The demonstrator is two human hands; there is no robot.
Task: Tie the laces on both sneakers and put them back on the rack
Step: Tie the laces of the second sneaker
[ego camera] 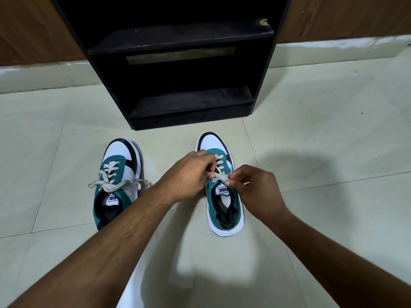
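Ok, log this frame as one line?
stage: tying right sneaker | left hand, right hand: pinching its lace | left sneaker: laces loose, on floor | rack: no shoes

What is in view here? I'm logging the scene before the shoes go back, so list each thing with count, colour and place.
right sneaker: one, teal, white and black, on the floor before the rack, laces being worked
left sneaker: one, same colours, on the floor to the left, laces loose
rack: one, black, against the wall, shelves bare
floor: pale tiles
wall: brown wood panel
left hand: pinching the laces
right hand: pinching the laces
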